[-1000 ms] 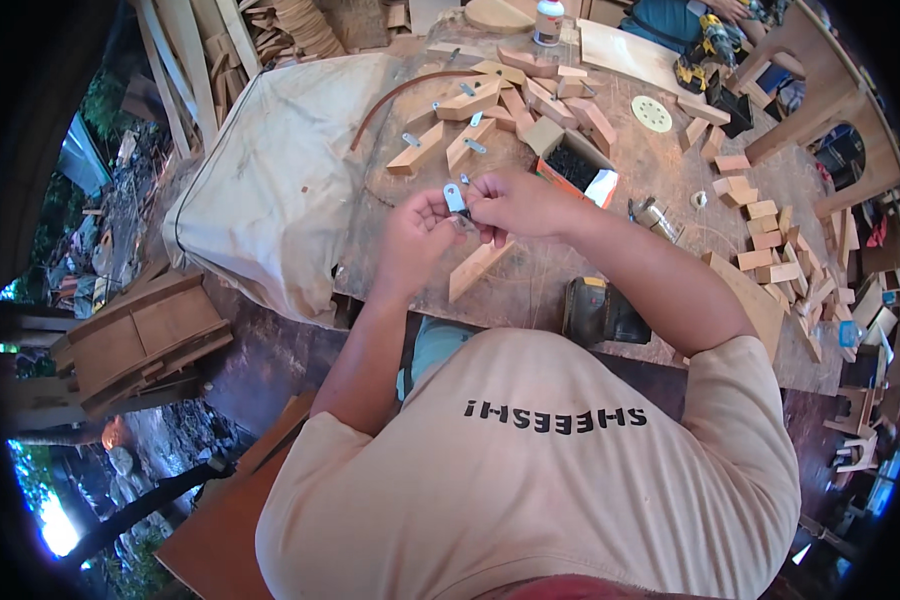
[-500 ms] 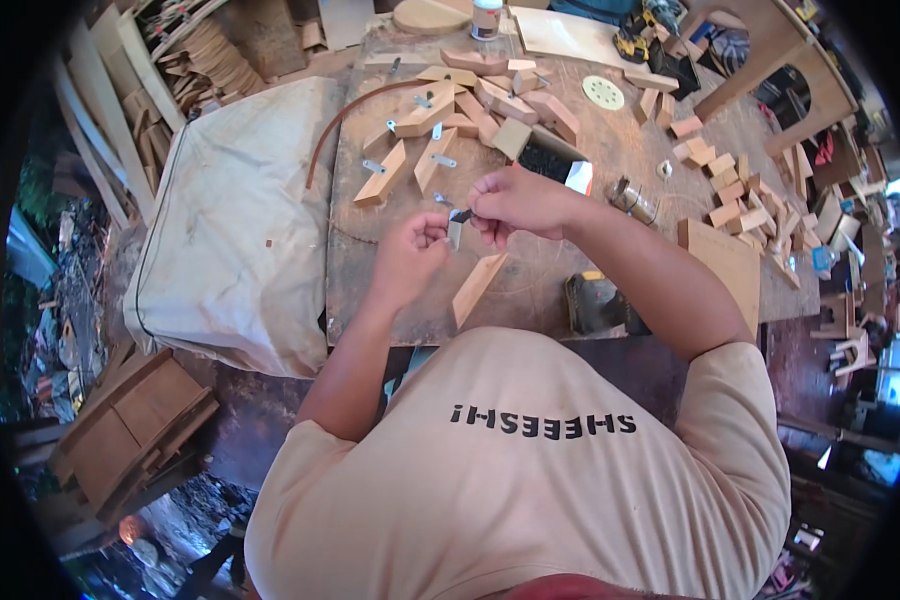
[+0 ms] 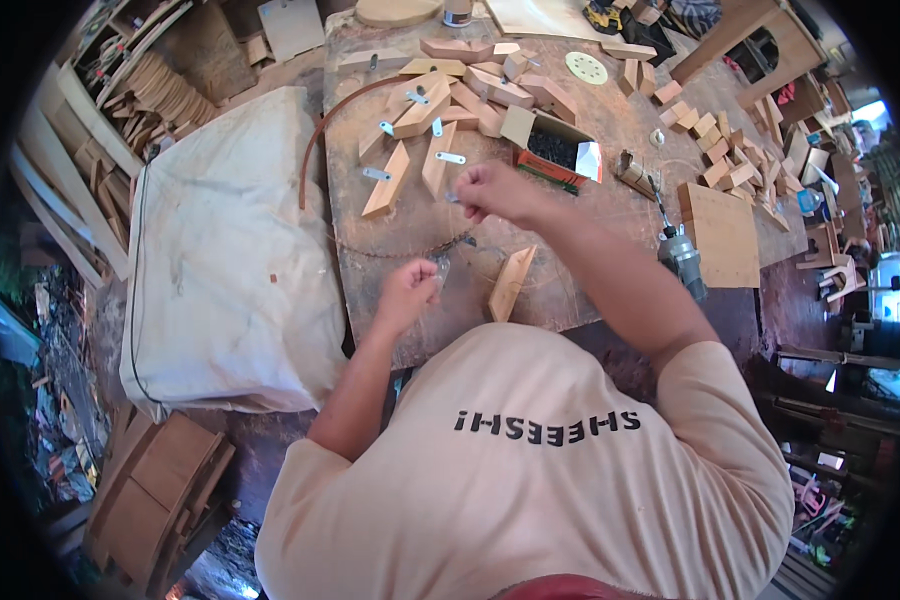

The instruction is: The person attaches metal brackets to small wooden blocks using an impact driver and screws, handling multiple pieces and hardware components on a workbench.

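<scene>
My left hand (image 3: 408,293) is closed, pinching a small metal plate (image 3: 442,270) low over the table's near edge. Farther forward, my right hand (image 3: 495,192) has its fingertips pressed together on the end of another small metal plate (image 3: 453,197). Left of and beyond it lie angled wooden blocks (image 3: 387,180), several bearing similar metal plates (image 3: 451,158). An open box of black screws (image 3: 555,152) stands just beyond my right wrist. A single angled wooden block (image 3: 513,283) sits close to my shirt. Between my hands lies a small dark piece (image 3: 470,241), too small to name.
A drill (image 3: 682,258) stands right of my right forearm, beside a square wooden board (image 3: 722,235). Wood offcuts (image 3: 725,160) are heaped at the right. A round sanding disc (image 3: 587,67) lies farther back. A cloth-covered bulk (image 3: 225,250) adjoins the table's left side.
My hands have moved apart: the right went forward to a metal plate on the table, the left drew back nearer me. The dark piece is no longer in my right fingers. The view has shifted.
</scene>
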### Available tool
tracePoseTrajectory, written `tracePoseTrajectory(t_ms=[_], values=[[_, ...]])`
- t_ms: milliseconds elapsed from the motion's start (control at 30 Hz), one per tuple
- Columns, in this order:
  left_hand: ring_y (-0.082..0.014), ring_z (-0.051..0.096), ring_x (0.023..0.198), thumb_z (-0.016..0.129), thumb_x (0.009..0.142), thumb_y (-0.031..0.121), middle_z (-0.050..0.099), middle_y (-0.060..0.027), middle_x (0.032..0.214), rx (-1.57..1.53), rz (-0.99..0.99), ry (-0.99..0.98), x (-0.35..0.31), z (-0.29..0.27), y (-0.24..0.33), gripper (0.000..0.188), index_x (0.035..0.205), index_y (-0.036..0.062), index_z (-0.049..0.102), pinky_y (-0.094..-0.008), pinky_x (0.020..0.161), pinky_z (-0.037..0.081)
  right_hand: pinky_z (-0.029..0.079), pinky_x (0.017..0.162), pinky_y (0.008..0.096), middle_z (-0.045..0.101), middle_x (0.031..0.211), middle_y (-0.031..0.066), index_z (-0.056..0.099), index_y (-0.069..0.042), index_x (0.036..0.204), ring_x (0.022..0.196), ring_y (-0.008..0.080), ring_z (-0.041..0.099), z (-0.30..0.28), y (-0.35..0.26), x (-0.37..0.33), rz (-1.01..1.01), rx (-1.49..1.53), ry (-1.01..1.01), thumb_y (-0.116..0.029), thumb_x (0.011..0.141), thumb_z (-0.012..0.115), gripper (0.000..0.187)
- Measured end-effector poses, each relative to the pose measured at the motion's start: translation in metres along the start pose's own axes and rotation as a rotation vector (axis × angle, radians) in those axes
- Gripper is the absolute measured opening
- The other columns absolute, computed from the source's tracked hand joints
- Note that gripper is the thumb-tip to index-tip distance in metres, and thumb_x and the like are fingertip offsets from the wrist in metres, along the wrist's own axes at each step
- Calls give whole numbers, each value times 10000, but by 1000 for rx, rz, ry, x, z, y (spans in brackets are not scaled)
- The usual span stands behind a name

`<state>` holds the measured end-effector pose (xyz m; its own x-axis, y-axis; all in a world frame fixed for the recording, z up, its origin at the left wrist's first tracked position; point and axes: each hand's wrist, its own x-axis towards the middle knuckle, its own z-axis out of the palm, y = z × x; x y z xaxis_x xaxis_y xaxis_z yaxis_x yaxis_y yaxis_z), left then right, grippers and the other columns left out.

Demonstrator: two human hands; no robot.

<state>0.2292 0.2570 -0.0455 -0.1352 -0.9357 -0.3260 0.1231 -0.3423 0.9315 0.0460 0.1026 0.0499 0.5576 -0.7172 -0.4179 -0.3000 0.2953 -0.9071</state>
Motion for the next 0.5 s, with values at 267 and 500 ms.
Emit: tracePoseTrajectory(t_ms=[267, 500], values=[[-89, 571, 643, 545, 912, 93, 619, -32, 825, -61, -240, -173, 1, 11, -18, 68, 969, 57, 555, -234, 594, 504, 503, 604, 282, 622, 749, 81, 622, -14, 1087, 616, 135, 585, 10, 61, 16, -232, -597, 200, -67, 846, 550, 257], [-84, 561, 625, 538, 905, 103, 612, -24, 786, 24, -168, -328, 13, 30, -33, 112, 990, 35, 563, -229, 569, 473, 487, 608, 266, 648, 737, 44, 643, -23, 1009, 684, 124, 619, -20, 111, -39, -124, 179, 565, -61, 854, 524, 199]])
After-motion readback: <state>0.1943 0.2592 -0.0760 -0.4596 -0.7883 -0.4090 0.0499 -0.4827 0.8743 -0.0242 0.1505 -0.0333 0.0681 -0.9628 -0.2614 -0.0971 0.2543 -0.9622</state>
